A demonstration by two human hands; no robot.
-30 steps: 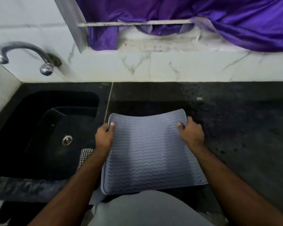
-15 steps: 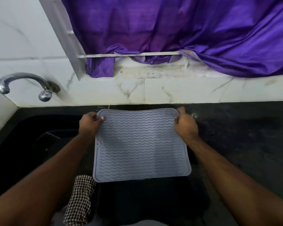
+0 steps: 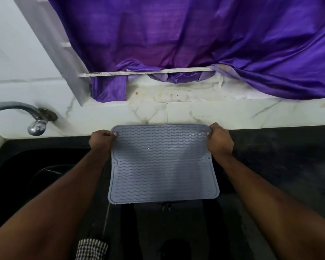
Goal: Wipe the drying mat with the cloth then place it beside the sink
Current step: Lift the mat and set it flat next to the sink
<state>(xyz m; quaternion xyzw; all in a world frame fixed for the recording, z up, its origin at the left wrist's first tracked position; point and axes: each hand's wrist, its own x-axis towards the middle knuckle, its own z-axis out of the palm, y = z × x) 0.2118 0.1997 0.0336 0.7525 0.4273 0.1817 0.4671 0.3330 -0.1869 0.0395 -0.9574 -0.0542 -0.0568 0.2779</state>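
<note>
The dark stone worktop [image 3: 281,156] runs along the marble wall, with a black sink [image 3: 17,175] sunk in at nine o'clock. A checked cloth [image 3: 92,249] lies at its front edge, at seven o'clock.

A home kitchen: black stone sink [image 3: 17,166], wall tap [image 3: 34,119], marble tiles [image 3: 195,113], purple curtain [image 3: 195,34]

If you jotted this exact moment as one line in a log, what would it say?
left hand: grips mat's far left corner | right hand: grips far right corner | drying mat: beside sink | checked cloth: near counter edge

Bare forearms, no sleeves or jewellery
</note>
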